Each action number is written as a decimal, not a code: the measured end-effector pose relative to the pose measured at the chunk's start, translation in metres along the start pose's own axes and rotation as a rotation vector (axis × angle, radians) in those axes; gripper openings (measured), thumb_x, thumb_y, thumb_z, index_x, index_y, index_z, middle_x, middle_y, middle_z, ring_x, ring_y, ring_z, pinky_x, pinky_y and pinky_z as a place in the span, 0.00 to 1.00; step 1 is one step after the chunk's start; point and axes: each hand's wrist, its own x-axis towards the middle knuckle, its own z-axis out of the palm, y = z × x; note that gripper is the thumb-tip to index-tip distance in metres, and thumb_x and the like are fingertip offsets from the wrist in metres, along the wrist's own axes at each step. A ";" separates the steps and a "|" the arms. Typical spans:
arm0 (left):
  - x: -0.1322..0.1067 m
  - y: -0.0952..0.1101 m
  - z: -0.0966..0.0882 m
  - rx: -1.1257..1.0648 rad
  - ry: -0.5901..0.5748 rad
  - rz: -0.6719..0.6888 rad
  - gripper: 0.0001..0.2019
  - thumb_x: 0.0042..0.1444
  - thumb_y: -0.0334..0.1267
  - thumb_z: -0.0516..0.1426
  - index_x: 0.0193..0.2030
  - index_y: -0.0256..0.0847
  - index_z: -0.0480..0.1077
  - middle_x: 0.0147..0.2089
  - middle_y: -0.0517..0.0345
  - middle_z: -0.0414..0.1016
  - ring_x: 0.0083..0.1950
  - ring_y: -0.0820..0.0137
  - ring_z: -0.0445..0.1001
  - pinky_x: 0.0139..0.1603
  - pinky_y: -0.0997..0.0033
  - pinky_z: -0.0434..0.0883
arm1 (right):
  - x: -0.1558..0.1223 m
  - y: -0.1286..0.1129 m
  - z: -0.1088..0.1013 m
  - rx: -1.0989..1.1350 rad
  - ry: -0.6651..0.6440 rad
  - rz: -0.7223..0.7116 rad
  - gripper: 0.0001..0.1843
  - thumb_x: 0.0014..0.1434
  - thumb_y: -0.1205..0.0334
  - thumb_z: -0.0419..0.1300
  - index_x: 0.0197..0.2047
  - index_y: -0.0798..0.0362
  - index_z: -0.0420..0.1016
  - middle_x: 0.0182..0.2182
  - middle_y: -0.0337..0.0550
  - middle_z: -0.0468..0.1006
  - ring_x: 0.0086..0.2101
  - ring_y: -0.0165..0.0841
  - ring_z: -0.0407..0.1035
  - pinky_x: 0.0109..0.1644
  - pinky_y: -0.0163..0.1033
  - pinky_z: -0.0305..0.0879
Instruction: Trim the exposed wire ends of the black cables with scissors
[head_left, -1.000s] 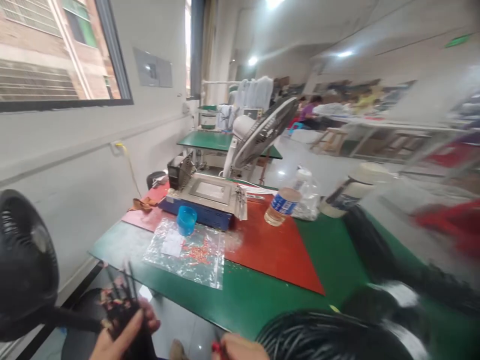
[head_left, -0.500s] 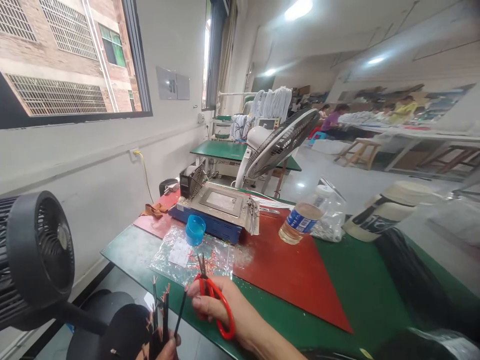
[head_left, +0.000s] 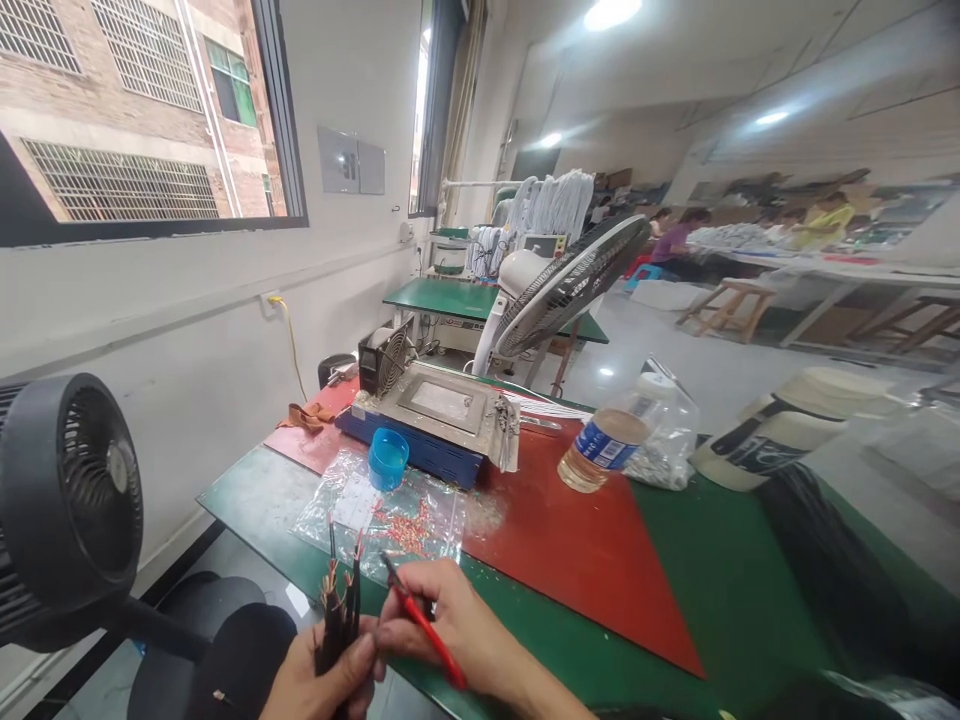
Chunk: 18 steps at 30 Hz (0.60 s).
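A: What is the left hand (head_left: pixel 319 680) gripping at the bottom of the head view?

B: Its fingers are closing round a bundle of black cables (head_left: pixel 339 620), held upright, with stripped ends pointing up just off the near edge of the green table (head_left: pixel 675 570).

A: And the right hand (head_left: pixel 450 630)?

B: It is clasping red-handled scissors (head_left: pixel 420 620), fingers wrapped on the handles, blades pointing toward the cable tips, just beside them.

A: What is lying nearby?

B: A clear plastic bag (head_left: pixel 382 515) with a blue cap (head_left: pixel 388 458) is sitting beyond the hands, and a black fan (head_left: pixel 67 500) is standing at left.
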 end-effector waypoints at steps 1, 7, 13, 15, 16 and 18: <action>0.004 0.000 0.002 -0.024 0.019 -0.009 0.18 0.41 0.50 0.64 0.19 0.35 0.70 0.10 0.69 0.54 0.12 0.84 0.47 0.14 0.78 0.44 | 0.001 0.003 -0.003 0.027 0.045 0.003 0.22 0.47 0.44 0.62 0.24 0.57 0.72 0.18 0.35 0.65 0.21 0.24 0.55 0.25 0.30 0.51; 0.020 0.003 0.007 -0.114 0.153 0.029 0.17 0.42 0.50 0.64 0.21 0.36 0.68 0.12 0.69 0.54 0.14 0.83 0.47 0.15 0.78 0.44 | -0.001 0.011 -0.025 -0.019 0.199 0.053 0.19 0.49 0.46 0.60 0.28 0.55 0.66 0.21 0.33 0.61 0.24 0.26 0.53 0.27 0.31 0.49; 0.023 0.021 0.009 -0.112 0.237 0.117 0.15 0.48 0.46 0.61 0.21 0.37 0.66 0.17 0.67 0.55 0.19 0.78 0.50 0.18 0.78 0.50 | -0.005 0.004 -0.017 -0.470 0.125 0.145 0.21 0.46 0.48 0.62 0.23 0.53 0.57 0.23 0.32 0.60 0.25 0.26 0.51 0.27 0.32 0.43; 0.024 0.023 0.009 -0.119 0.257 0.115 0.14 0.48 0.45 0.61 0.22 0.38 0.66 0.18 0.66 0.56 0.20 0.77 0.51 0.19 0.77 0.52 | -0.004 0.006 -0.012 -0.536 0.098 0.166 0.22 0.49 0.46 0.59 0.22 0.53 0.54 0.22 0.32 0.60 0.25 0.26 0.51 0.27 0.32 0.42; 0.025 0.022 0.009 -0.124 0.264 0.108 0.13 0.47 0.44 0.62 0.23 0.38 0.66 0.18 0.67 0.57 0.20 0.77 0.51 0.20 0.76 0.52 | -0.003 0.008 -0.010 -0.551 0.092 0.173 0.23 0.50 0.45 0.58 0.22 0.53 0.53 0.22 0.32 0.60 0.25 0.26 0.51 0.27 0.32 0.42; 0.028 0.019 0.008 -0.130 0.270 0.090 0.13 0.47 0.44 0.62 0.25 0.37 0.67 0.17 0.67 0.57 0.20 0.77 0.51 0.20 0.76 0.52 | -0.002 0.012 -0.009 -0.565 0.089 0.179 0.23 0.52 0.45 0.56 0.22 0.53 0.53 0.22 0.32 0.60 0.25 0.26 0.51 0.27 0.32 0.42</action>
